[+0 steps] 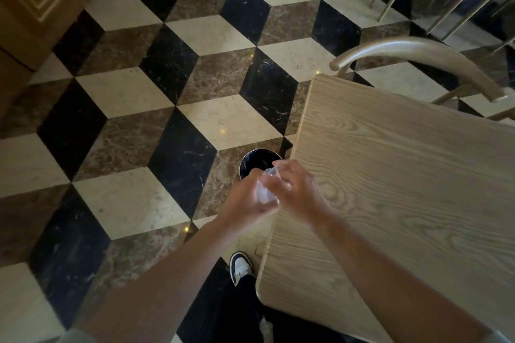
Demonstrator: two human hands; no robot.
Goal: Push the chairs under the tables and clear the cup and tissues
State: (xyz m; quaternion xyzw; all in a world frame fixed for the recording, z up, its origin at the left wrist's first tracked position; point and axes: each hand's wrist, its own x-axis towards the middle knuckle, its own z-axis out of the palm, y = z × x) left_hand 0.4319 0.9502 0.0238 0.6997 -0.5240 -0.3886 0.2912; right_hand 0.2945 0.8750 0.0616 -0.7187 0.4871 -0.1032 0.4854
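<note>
Fingers (274,167) of both hands were curled around a crumpled clear plastic cup (266,189), which sat pinched between the two palms just below the centre of the frame. From the lower left the left hand (246,202) reached in on a long bare forearm, its fingers wrapped over the cup's lower side. From the lower right the right hand (296,193) came across the corner of the desk (404,189), knuckles up, thumb and fingertips pressing the cup's upper rim. Whether tissue was bunched inside the cup could not be told from the blur.

Directly beyond the hands, toward frame centre, a small round black bin (255,160) stood on the floor (125,97), its rim partly hidden by the fingers; the cup hung above its near edge. The bin stood just beside the left edge of the pale wooden desk, whose rounded corner ran down toward the lower middle. Left of that edge the patterned marble floor lay open across the whole left half of the frame.

At the upper right a curved chair back (418,56) stood against the far edge of the desk. A white-toed shoe (241,267) showed at lower centre, close to the desk's near corner
</note>
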